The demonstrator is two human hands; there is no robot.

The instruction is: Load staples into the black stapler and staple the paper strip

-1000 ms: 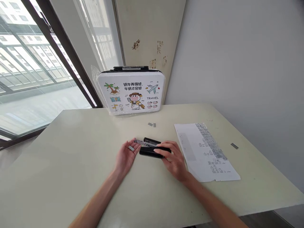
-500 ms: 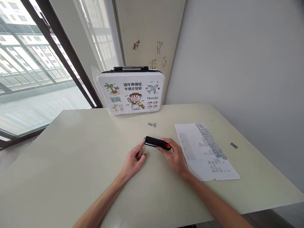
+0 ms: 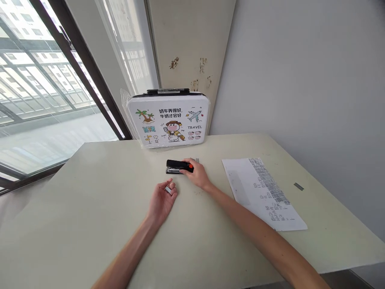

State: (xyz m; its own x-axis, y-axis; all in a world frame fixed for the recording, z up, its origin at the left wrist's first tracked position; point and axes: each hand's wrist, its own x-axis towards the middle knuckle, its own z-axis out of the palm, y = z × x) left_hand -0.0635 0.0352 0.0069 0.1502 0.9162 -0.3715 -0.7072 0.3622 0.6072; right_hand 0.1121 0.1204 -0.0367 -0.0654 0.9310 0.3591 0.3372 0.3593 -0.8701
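Observation:
My right hand (image 3: 197, 173) grips the rear end of a black stapler (image 3: 175, 164), by its orange-red part. The stapler rests upright on the table, front end to the left, with its silver metal channel showing along the side. Just nearer to me, my left hand (image 3: 161, 200) is turned partly palm up with curled fingers. A small silver strip (image 3: 169, 190), looking like a strip of staples, is held in those fingers, apart from the stapler. Behind my right hand a grey staple strip (image 3: 197, 160) shows, partly covered.
A printed paper sheet (image 3: 240, 184) lies to the right, with another grey staple strip (image 3: 298, 186) beyond it. At the back stands a white cartoon-printed case (image 3: 168, 120) in clear plastic. A wall borders the table (image 3: 90, 192) on the right, windows on the left.
The stapler has gone from a tilted hold between both hands to upright on the table, farther left and back. My left hand has left its front end and turned over, showing the silver strip.

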